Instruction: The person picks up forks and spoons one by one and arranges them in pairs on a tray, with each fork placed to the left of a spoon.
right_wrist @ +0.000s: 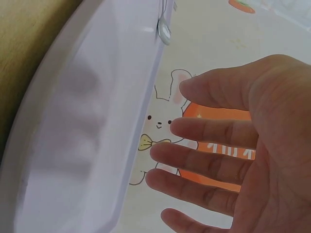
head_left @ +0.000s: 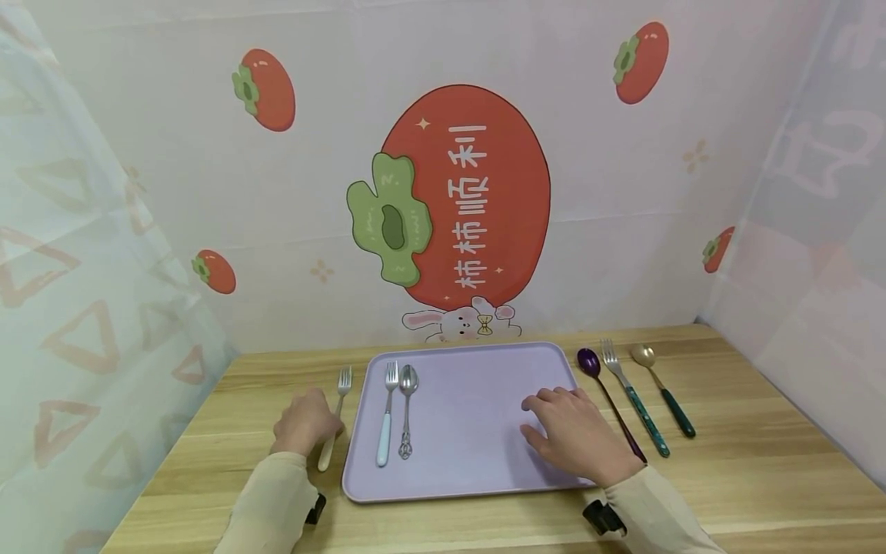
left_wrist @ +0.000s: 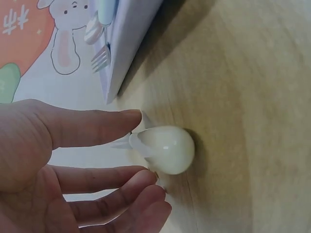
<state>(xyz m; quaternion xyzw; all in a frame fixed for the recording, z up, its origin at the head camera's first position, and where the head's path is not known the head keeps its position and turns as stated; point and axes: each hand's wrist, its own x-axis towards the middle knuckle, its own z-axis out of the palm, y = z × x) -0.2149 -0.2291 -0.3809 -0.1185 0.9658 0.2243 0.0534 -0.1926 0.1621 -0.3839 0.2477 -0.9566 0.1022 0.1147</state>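
Note:
My left hand (head_left: 305, 422) is at the fork with a cream handle (head_left: 325, 455), which lies on the table left of the tray. In the left wrist view the thumb and fingers stand apart on either side of the cream handle (left_wrist: 171, 150); whether they touch it is hard to tell. Over the right part of the lilac tray (head_left: 471, 431) hovers my right hand (head_left: 580, 437), fingers spread and holding nothing. On the tray's left side lie a fork with a pale blue handle (head_left: 384, 440) and a silver spoon (head_left: 407, 415), side by side.
Right of the tray lie a purple spoon (head_left: 590, 363), a fork with a teal patterned handle (head_left: 645, 419) and a spoon with a dark green handle (head_left: 678, 414). A printed cloth (head_left: 277, 192) stands behind the wooden table (head_left: 747, 431).

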